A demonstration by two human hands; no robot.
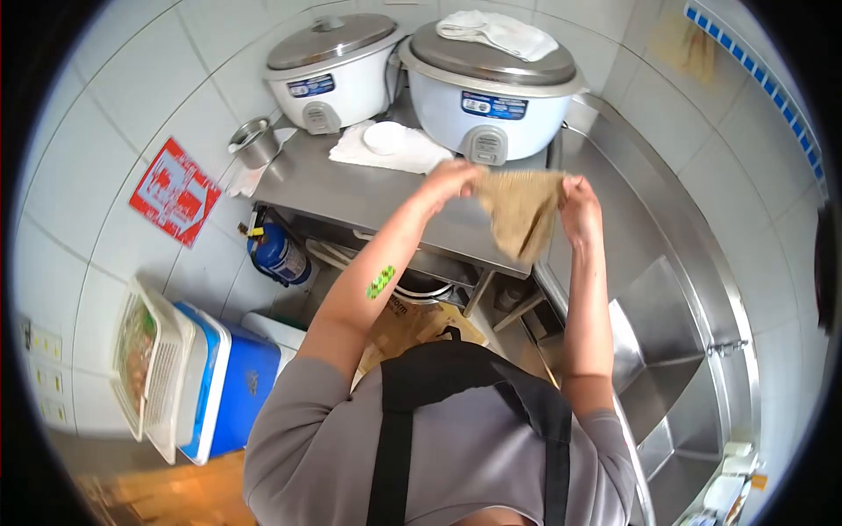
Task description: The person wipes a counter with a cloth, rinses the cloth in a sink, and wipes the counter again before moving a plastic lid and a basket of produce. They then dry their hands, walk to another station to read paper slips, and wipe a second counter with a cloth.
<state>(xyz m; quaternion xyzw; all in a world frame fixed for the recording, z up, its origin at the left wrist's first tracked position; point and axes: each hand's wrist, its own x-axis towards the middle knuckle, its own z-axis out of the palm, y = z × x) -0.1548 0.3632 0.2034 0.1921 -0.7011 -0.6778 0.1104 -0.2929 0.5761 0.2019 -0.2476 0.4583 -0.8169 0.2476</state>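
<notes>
A tan cloth (519, 206) is stretched between my two hands, its lower part hanging down in a point. My left hand (452, 182) pinches its left upper corner. On the opposite side, my right hand (581, 209) grips the right upper corner. The cloth is in the air near the front right corner of the steel table (303, 180). Behind it stands a large white rice cooker (438, 101) with a folded white cloth (495, 33) on its lid. Left of that is a smaller rice cooker (355, 92).
A white towel (430, 153) bearing a white round item (384, 138) lies before the cookers. A metal container (254, 143) stands at the table's left end. To the right runs a steel sink (671, 377). Low at left are a blue cylinder (282, 254) and a blue cooler (241, 381).
</notes>
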